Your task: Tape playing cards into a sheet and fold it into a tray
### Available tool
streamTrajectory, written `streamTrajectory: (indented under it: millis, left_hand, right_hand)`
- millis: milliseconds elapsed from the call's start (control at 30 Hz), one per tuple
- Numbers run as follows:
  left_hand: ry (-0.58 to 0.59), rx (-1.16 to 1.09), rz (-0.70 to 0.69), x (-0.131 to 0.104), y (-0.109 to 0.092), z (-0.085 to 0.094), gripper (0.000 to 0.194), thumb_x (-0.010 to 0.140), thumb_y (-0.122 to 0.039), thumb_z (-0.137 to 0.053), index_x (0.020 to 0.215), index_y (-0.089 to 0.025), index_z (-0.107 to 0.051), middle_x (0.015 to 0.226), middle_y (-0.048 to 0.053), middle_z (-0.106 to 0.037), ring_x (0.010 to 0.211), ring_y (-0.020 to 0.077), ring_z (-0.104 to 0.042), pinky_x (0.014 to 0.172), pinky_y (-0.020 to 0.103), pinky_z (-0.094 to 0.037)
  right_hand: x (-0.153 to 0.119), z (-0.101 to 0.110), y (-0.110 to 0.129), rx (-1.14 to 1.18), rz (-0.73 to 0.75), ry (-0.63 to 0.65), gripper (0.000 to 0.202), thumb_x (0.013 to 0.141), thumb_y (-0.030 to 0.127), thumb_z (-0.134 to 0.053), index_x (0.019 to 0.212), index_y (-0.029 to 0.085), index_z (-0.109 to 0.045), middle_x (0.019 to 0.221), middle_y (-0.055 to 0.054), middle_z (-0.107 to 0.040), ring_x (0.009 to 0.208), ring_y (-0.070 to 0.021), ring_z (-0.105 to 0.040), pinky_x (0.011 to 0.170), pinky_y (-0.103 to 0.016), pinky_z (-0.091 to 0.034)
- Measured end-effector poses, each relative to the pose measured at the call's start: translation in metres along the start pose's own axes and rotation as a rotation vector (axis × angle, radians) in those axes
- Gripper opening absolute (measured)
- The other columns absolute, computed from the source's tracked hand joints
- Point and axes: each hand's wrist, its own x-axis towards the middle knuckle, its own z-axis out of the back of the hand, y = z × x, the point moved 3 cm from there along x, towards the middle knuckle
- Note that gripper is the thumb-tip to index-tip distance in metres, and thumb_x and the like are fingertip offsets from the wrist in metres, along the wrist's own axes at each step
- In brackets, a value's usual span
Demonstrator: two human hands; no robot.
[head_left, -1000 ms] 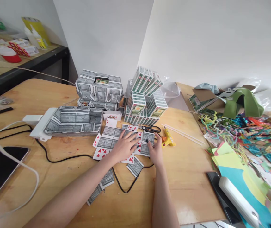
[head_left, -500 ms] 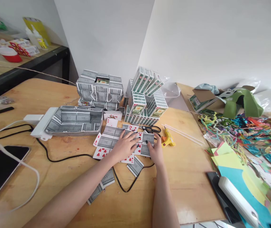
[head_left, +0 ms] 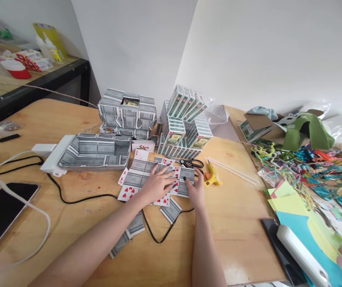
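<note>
Playing cards (head_left: 135,178) lie joined in a flat sheet on the table, some with patterned backs up and others showing red hearts. My left hand (head_left: 158,184) rests on them with its fingers spread, pressing near the middle. At the right end, my right hand (head_left: 197,190) holds the edge of a card piece (head_left: 182,190), thumb on top and fingers curled along its side. Black-handled scissors (head_left: 191,163) lie just beyond that hand, and a yellow glue gun (head_left: 213,174) is to its right. Loose card pieces (head_left: 171,210) lie nearer to me.
Behind the hands stand an open card-covered tray (head_left: 95,165), a card-covered box (head_left: 127,113) and stacked card packs (head_left: 173,133). A black cable (head_left: 155,239) loops across the table. A phone (head_left: 6,219) lies left; craft scraps and coloured paper (head_left: 290,203) are right.
The view has shifted very slightly. Both hands stay in nearly the same place on the cards.
</note>
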Motion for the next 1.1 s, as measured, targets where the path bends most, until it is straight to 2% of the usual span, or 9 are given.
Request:
streamTrajectory:
  millis: [267,433,567,667,833,1100]
  left_hand:
    - [-0.009,-0.07,0.006,0.0,0.004,0.001,0.028,0.088,-0.028,-0.04,0.102,-0.029,-0.065,0.125,-0.001,-0.055,0.127,0.0198,-0.035,0.108,0.052,-0.013]
    - [-0.003,-0.081,0.013,0.0,0.004,0.002,0.028,0.087,-0.028,-0.041,0.1,-0.029,-0.065,0.124,-0.001,-0.055,0.126,0.0195,-0.037,0.108,0.05,-0.015]
    - [-0.017,-0.093,0.029,0.0,0.004,0.003,0.026,0.087,-0.028,-0.042,0.099,-0.027,-0.065,0.125,0.0,-0.054,0.127,0.019,-0.036,0.108,0.049,-0.015]
    - [-0.019,-0.095,0.028,0.0,0.004,0.002,0.025,0.087,-0.027,-0.043,0.098,-0.027,-0.065,0.124,-0.001,-0.055,0.128,0.0185,-0.034,0.108,0.048,-0.014]
    - [-0.016,-0.1,0.015,0.0,0.004,0.003,0.028,0.089,-0.028,-0.039,0.098,-0.028,-0.065,0.122,-0.002,-0.057,0.127,0.0177,-0.036,0.109,0.049,-0.011]
    - [0.004,-0.119,0.009,0.0,0.005,0.002,0.029,0.089,-0.025,-0.038,0.102,-0.028,-0.064,0.119,-0.004,-0.059,0.128,0.0178,-0.034,0.11,0.051,-0.002]
  right_hand:
    - [-0.003,0.0,-0.011,0.003,-0.024,-0.112,0.06,0.073,0.035,-0.055,0.126,0.019,-0.032,0.093,-0.01,-0.067,0.075,-0.022,-0.067,0.064,-0.037,-0.056]
    - [-0.002,0.001,-0.019,-0.005,-0.038,-0.118,0.062,0.072,0.036,-0.056,0.125,0.02,-0.03,0.097,-0.01,-0.065,0.081,-0.0225,-0.066,0.068,-0.037,-0.055]
    - [-0.001,0.001,-0.022,0.051,-0.068,-0.11,0.063,0.071,0.035,-0.056,0.126,0.02,-0.028,0.095,-0.009,-0.066,0.077,-0.0221,-0.066,0.068,-0.038,-0.055]
    - [-0.001,-0.001,-0.017,0.061,-0.056,-0.094,0.061,0.072,0.034,-0.057,0.125,0.02,-0.03,0.095,-0.009,-0.066,0.077,-0.022,-0.066,0.07,-0.039,-0.055]
    - [-0.004,-0.003,-0.001,0.021,0.031,-0.068,0.06,0.074,0.033,-0.056,0.127,0.02,-0.033,0.105,-0.01,-0.064,0.091,-0.0222,-0.064,0.08,-0.04,-0.052]
    - [-0.002,-0.001,0.002,0.058,-0.032,-0.064,0.072,0.07,0.036,-0.062,0.134,0.021,-0.033,0.107,-0.009,-0.065,0.09,-0.0219,-0.064,0.075,-0.035,-0.054]
